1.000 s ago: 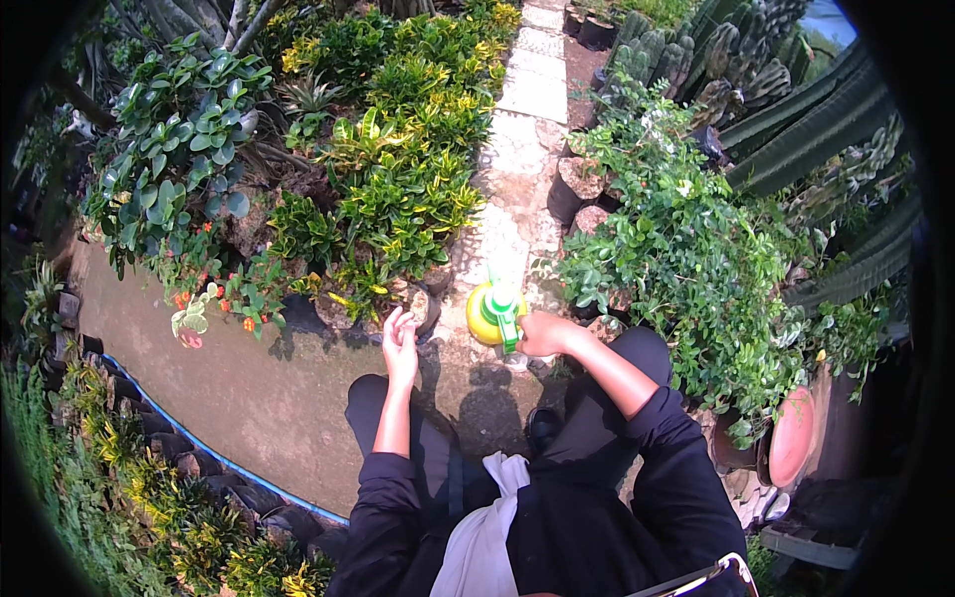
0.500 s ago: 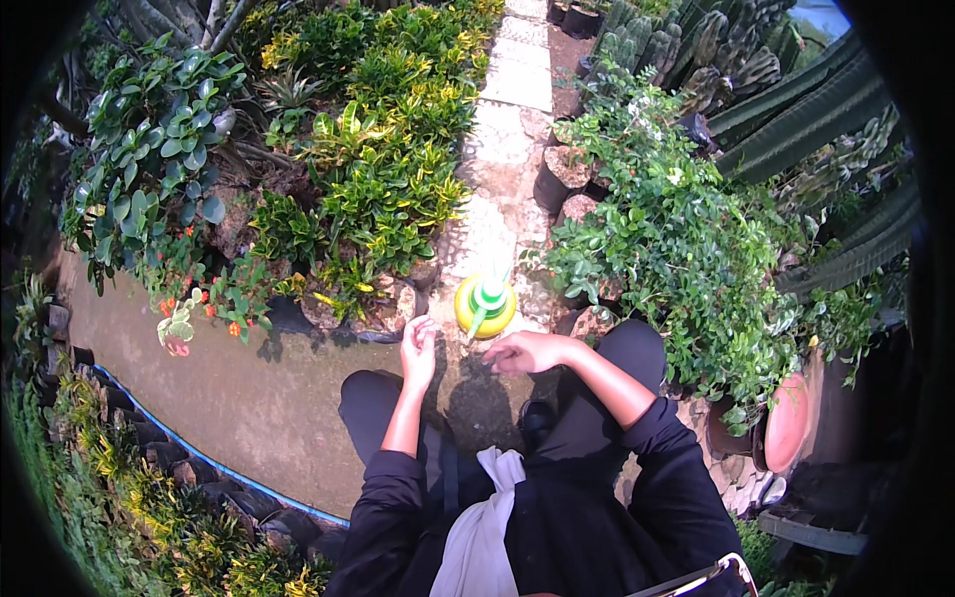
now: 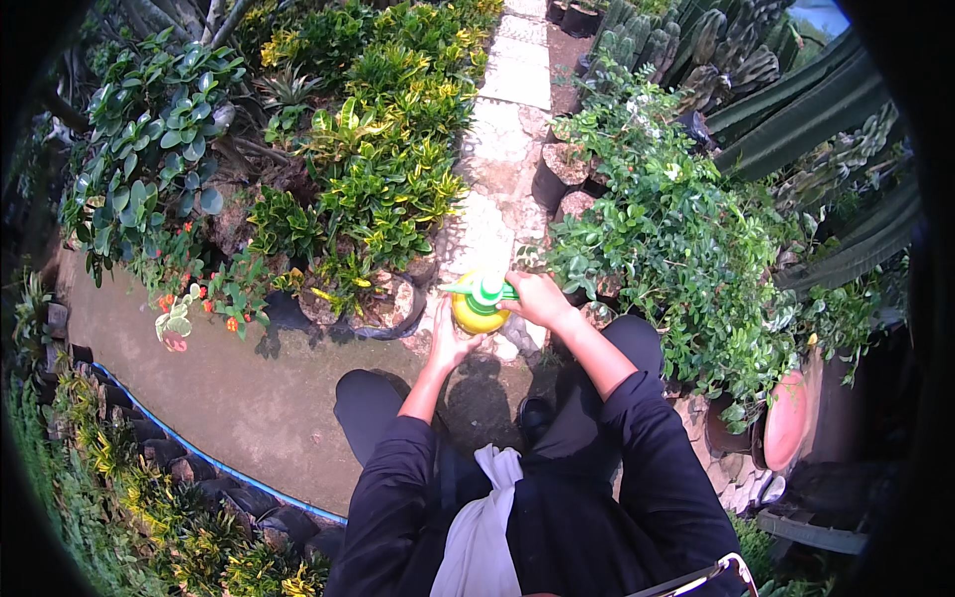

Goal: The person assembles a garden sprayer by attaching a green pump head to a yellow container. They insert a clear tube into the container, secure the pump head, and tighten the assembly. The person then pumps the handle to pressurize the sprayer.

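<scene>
While right hand [image 3: 538, 299] clasps green handle [image 3: 508, 292], half-open left hand [image 3: 451, 344] seemingly touches yellow bottle [image 3: 479, 319].

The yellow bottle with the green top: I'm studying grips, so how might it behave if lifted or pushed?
The yellow bottle looks round and smooth, like plastic, so it would probably hold its shape but could slip, or roll once on its side. The green top rises above it, so a push up there might tip it. Its fill doesn't show, so weight is uncertain.
</scene>
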`<action>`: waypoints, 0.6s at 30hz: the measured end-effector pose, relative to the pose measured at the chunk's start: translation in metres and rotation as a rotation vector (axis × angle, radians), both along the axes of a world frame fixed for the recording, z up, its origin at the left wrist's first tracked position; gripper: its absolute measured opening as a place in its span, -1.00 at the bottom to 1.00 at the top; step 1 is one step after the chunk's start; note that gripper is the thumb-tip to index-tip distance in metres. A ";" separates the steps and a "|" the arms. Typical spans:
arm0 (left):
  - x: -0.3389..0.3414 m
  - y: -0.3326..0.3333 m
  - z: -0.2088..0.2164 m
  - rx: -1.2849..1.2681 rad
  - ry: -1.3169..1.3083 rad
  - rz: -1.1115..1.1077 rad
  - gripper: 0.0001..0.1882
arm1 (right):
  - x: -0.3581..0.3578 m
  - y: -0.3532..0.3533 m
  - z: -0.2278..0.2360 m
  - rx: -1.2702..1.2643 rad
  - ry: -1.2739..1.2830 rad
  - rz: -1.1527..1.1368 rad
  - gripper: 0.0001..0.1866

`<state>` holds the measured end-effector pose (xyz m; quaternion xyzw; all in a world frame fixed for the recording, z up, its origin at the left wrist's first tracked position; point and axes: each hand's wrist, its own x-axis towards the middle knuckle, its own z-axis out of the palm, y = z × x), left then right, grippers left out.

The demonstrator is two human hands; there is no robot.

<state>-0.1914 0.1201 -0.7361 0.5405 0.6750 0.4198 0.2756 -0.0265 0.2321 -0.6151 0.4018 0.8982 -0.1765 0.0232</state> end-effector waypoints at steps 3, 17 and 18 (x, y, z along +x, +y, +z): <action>0.000 0.025 0.001 -0.071 -0.065 -0.120 0.24 | 0.000 -0.003 -0.003 -0.078 0.061 -0.021 -0.52; -0.001 0.023 0.003 0.140 -0.030 -0.132 0.10 | -0.021 -0.050 -0.009 -0.155 0.160 -0.460 -0.35; -0.001 0.024 0.008 0.113 0.013 -0.149 0.10 | -0.016 -0.046 -0.007 -0.166 0.135 -0.423 -0.34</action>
